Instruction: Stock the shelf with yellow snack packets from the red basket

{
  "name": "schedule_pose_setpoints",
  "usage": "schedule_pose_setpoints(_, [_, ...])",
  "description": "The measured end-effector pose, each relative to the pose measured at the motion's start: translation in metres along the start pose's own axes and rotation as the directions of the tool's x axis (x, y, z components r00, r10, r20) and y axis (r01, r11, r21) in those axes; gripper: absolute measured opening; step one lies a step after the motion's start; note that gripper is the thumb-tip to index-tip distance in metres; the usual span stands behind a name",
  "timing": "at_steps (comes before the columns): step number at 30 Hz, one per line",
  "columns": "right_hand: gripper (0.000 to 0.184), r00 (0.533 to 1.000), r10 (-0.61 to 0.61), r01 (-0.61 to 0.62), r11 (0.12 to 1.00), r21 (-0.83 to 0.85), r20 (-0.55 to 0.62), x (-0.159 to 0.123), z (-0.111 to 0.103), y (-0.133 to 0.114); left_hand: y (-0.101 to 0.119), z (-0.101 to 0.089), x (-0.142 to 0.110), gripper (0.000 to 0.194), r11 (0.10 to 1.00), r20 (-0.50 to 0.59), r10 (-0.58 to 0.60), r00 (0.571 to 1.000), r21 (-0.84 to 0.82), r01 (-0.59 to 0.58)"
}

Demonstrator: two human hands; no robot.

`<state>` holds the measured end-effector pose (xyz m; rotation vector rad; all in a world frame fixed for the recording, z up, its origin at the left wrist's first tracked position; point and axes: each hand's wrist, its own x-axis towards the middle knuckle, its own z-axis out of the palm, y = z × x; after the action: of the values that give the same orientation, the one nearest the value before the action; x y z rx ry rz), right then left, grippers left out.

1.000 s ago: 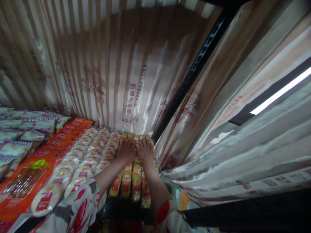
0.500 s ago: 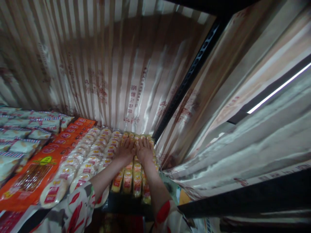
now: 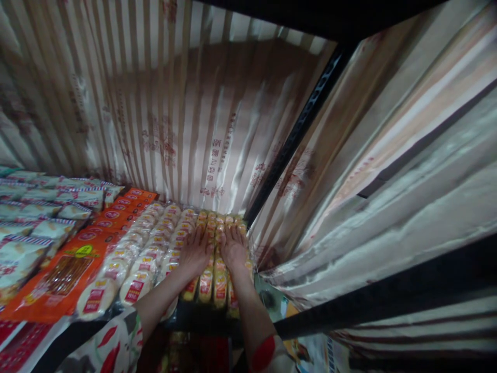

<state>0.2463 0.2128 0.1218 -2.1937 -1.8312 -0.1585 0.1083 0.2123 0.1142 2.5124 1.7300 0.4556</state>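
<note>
Rows of small yellow wrapped cakes lie side by side at the right end of a shelf. My left hand rests flat, palm down, over the left edge of these rows, beside the round wrapped pastries. Flat on the rows further right is my right hand, its fingers stretched towards the back. Neither hand is closed round a package. The cakes beneath both palms are hidden.
Left of the pastries are orange snack packets, then pale striped bags. A black metal post slants up at the right rear corner. Pleated printed curtain hangs behind, and black shelf edge runs along the front.
My hands have drawn slightly apart and a little towards me, staying flat on the cakes. The view has shifted slightly, and the packets at left appear further right.
</note>
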Motion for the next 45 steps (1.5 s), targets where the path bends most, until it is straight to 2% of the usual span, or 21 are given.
schedule_pose_setpoints(4, [0.046,1.0,-0.028,0.028,1.0,0.011,0.008,0.0,0.004,-0.002,-0.001,0.002,0.003,0.048,1.0,-0.008,0.025,1.0,0.001,-0.025])
schedule_pose_setpoints(7, [0.046,0.999,-0.038,0.039,0.998,0.044,-0.027,0.001,0.0,-0.003,-0.001,-0.003,0.004,0.049,1.0,0.01,0.027,1.0,-0.006,-0.027])
schedule_pose_setpoints(13, [0.047,0.987,0.069,-0.062,0.997,0.053,-0.147,-0.009,-0.016,0.005,0.007,-0.013,-0.011,0.05,1.0,-0.036,0.027,0.999,0.016,-0.026])
schedule_pose_setpoints(16, [0.047,0.983,0.12,-0.116,0.993,0.037,-0.139,-0.02,-0.018,0.01,0.014,-0.01,-0.027,0.051,0.996,-0.085,0.085,0.993,0.029,-0.082])
schedule_pose_setpoints(19, [0.047,0.987,0.102,-0.1,0.995,0.022,-0.127,-0.032,-0.018,0.01,0.019,-0.007,-0.041,0.053,0.991,-0.121,0.13,0.984,0.027,-0.128])
schedule_pose_setpoints(23, [0.045,0.992,0.07,-0.069,0.998,0.013,-0.106,-0.044,-0.016,0.009,0.019,-0.003,-0.051,0.054,0.992,-0.141,0.127,0.982,0.021,-0.125])
schedule_pose_setpoints(28, [0.044,0.995,0.062,-0.06,0.998,0.035,-0.077,-0.047,-0.01,0.006,0.016,0.003,-0.05,0.055,0.995,-0.125,0.099,0.987,0.015,-0.098])
schedule_pose_setpoints(34, [0.046,0.989,0.066,-0.055,0.994,0.091,-0.13,-0.049,-0.016,0.011,0.014,-0.002,-0.055,0.056,0.993,-0.137,0.117,0.984,0.01,-0.117])
schedule_pose_setpoints(38, [0.047,0.977,0.113,-0.096,0.99,0.099,-0.18,-0.062,-0.022,0.016,0.015,-0.005,-0.067,0.054,0.988,-0.167,0.155,0.974,0.008,-0.156])
schedule_pose_setpoints(45, [0.045,0.986,-0.075,0.083,0.995,0.047,-0.149,-0.091,-0.014,0.002,0.016,0.008,-0.086,0.052,0.979,-0.172,0.202,0.964,0.027,-0.2])
